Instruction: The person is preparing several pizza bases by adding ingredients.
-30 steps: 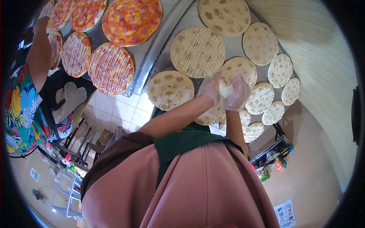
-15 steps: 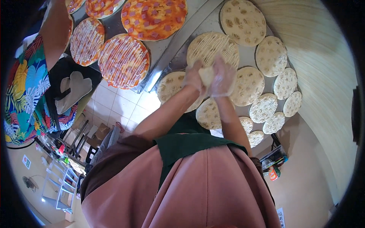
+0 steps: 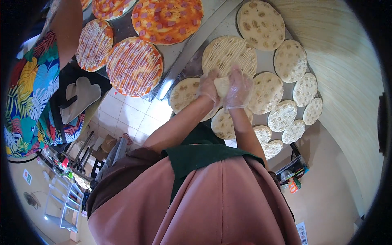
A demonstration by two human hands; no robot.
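A pale squeeze bag [image 3: 221,85] is gripped between the gloved left hand [image 3: 209,86] and gloved right hand [image 3: 239,87], just over the white-drizzled flatbread [image 3: 228,53]. The bag is mostly hidden by fingers; its tip can't be made out. A neighbouring flatbread [image 3: 183,93] is partly covered by the forearm.

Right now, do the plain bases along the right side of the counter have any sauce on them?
No, the plain bases show only bare spotted bread; white drizzle sits just on the base beyond both gloved hands.

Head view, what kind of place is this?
Likely a pizza kitchen: plain bases on a steel table, topped pizzas beside them, and gloved left hand and right hand squeezing a sauce bag.
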